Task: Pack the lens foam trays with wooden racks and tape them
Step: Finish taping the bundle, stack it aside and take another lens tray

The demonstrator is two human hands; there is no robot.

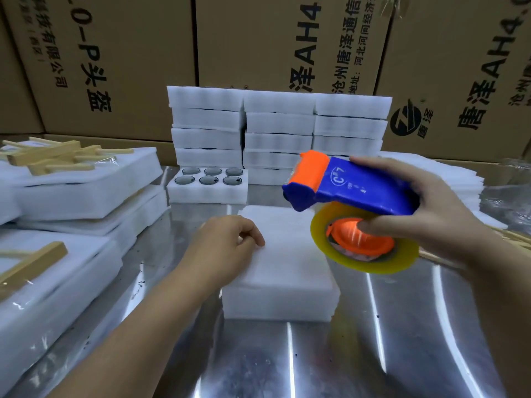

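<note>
Left hand (230,242): fingers curled, resting on the white rectangular foam tray (284,271).
Right hand (425,208): gripping a blue-and-orange plastic tape dispenser (353,185) above the tray.

Printed cardboard cartons (129,53) stacked along back; shiny steel tabletop (402,340) below.

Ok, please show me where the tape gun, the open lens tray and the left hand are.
tape gun (362,186): head view, on its blue body.
open lens tray (207,194): head view, on its front foam wall.
left hand (227,241): head view, on the back of the hand.
</note>
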